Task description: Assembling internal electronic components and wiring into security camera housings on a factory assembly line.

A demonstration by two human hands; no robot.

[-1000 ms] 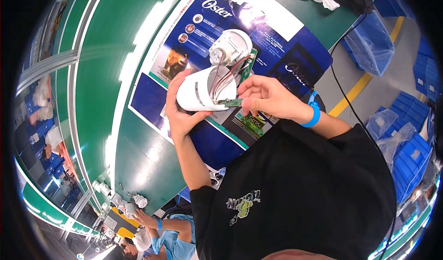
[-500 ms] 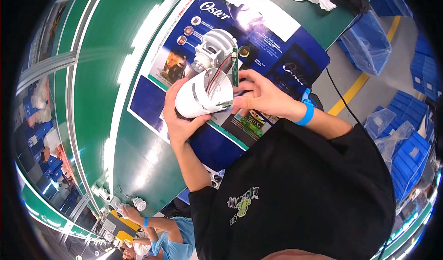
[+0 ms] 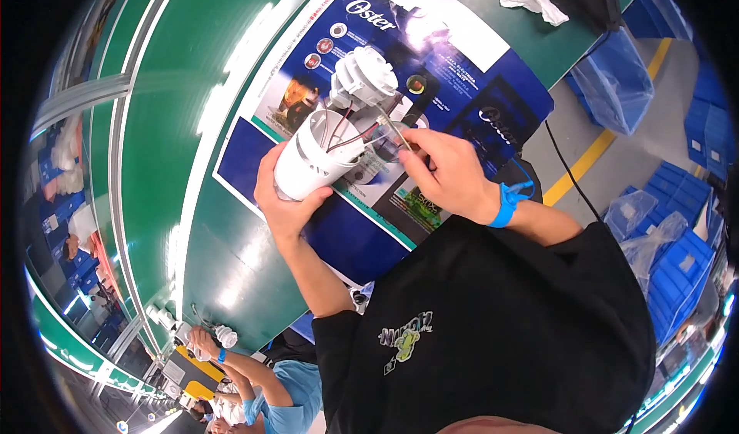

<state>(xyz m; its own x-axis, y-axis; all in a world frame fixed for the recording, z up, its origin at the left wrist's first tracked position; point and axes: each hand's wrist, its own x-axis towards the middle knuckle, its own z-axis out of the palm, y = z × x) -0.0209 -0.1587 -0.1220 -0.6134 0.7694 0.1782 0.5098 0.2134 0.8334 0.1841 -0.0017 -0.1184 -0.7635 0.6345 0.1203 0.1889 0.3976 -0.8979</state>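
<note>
Left hand (image 3: 283, 209) wraps the white cylinder (image 3: 306, 170) over the printed sheet (image 3: 339, 241), apparently for steadiness. My right hand (image 3: 454, 177) pinches a thin board (image 3: 394, 131) near its mouth, presumably sparing the wires (image 3: 336, 135) strain.

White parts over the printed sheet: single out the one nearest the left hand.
The white cylinder: the left hand holds it, while the ribbed white part sits beyond, untouched by either hand.
</note>
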